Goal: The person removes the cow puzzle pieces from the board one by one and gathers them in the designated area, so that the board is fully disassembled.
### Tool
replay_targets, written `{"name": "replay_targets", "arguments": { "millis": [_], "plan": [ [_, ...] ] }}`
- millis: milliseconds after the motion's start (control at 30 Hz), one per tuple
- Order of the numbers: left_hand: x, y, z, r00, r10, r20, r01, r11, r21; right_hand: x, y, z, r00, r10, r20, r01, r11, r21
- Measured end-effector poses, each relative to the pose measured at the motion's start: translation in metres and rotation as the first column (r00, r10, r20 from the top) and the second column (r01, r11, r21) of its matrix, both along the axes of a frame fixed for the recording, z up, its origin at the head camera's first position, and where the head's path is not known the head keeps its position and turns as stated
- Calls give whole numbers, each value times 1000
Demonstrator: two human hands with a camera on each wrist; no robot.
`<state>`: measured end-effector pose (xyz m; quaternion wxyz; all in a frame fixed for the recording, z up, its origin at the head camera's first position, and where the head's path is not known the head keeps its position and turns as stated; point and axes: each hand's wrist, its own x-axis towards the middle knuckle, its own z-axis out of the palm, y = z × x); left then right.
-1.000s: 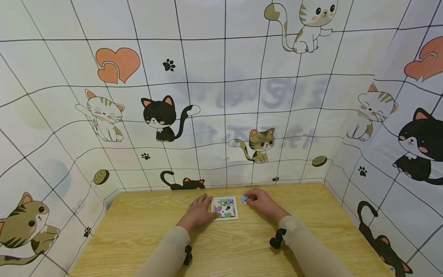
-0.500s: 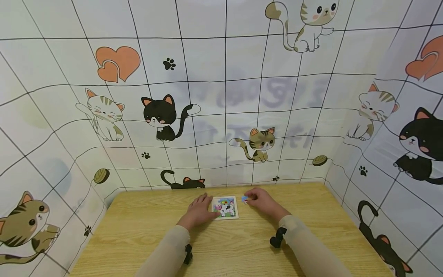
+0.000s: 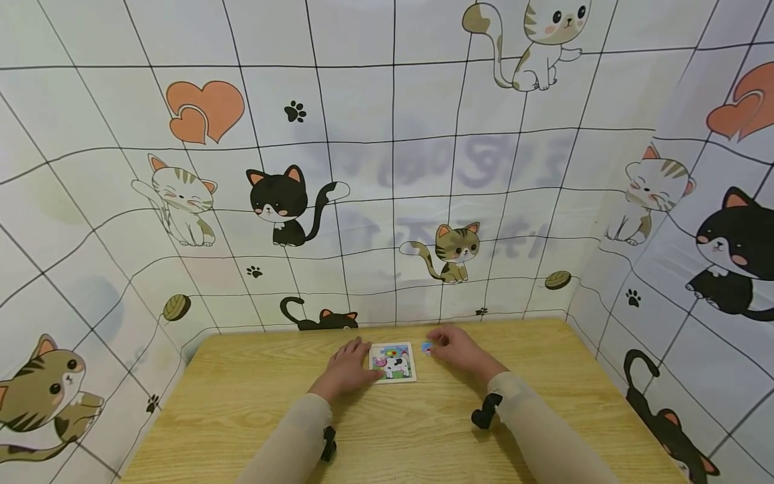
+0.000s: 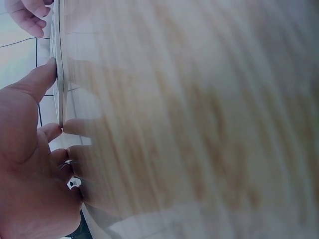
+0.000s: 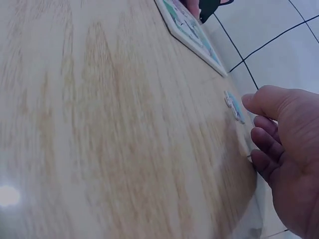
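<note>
Loosely curled fingers of the right hand (image 3: 459,351) meet one small puzzle piece (image 5: 235,108); whether they grip it cannot be told. The left hand (image 3: 347,370), thumb apart from its fingers, touches one white-framed puzzle board (image 3: 414,366) holding a cow picture (image 3: 397,367), near the tabletop's (image 3: 399,430) far edge. Only the right wrist view shows the piece lying flat.

The right hand (image 5: 301,139) is at the right, its thumb tip just beside a small puzzle piece (image 5: 233,106) on the wooden worktop (image 5: 124,114), with other fingers loosely bent. Near the piece, but apart from it, lies a pale-framed puzzle (image 5: 192,31), with part of the left hand (image 5: 191,7) showing behind it and a white, dark-lined wall (image 5: 279,55) beyond.
</note>
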<state>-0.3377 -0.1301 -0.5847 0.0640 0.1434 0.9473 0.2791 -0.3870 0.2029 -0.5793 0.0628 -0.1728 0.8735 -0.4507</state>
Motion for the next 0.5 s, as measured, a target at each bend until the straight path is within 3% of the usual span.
{"name": "replay_targets", "arguments": {
  "millis": [100,267,500],
  "plan": [
    [-1,0,-2,1000,-1,-12,1,1000,-1,-1,-2,3,1000,-10,-2,10,1000,2],
    [5,2,9,1000,3,10,-3,1000,4,2,-10,14,997,57,-43,-57,998,-10],
    [1,2,2,1000,13,12,-12,1000,-9,5,-33,25,983,155,-95,-153,988,30]
  ]
}}
